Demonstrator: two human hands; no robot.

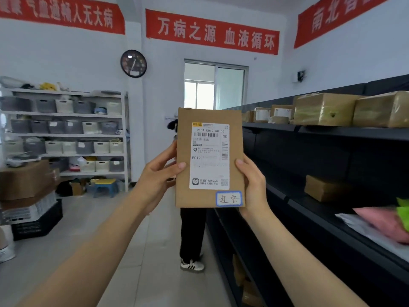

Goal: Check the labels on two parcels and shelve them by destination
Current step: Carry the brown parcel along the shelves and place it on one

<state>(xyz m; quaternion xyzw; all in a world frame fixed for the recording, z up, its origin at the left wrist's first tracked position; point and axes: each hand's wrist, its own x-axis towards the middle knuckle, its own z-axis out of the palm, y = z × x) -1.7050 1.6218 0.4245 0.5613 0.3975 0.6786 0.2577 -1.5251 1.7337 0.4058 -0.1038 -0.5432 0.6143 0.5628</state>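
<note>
Both hands up at chest height, gripping one flat brown cardboard parcel (210, 158) upright between them: left hand (158, 173) clamps the left edge, thumb on the front face, fingers behind; right hand (252, 185) clamps the lower right edge, thumb tip on the front. White shipping label (209, 156) faces the camera between the two thumbs, reading "210A E012 00 06" with barcodes; just below it, by the right thumb, a small blue-bordered sticker (229, 198) with handwriting, too blurred to read for sure. Directly behind the grip a second person (192, 235) stands in the aisle, dark trousers and white trainers showing under the parcel, mostly hidden by it. Right of the grip: dark shelving unit (332, 156), taped cardboard boxes (325, 109) on the tier above hand level, one small brown box (324, 188) level with the right hand, a pink soft bag (385, 222) and green item lower down. Left of the grip, well apart: white rack (66, 134) full of grey and white bins, stacked cartons (26, 180) on a black crate (37, 222). Above: wall clock (133, 63), red banners (211, 32).
</note>
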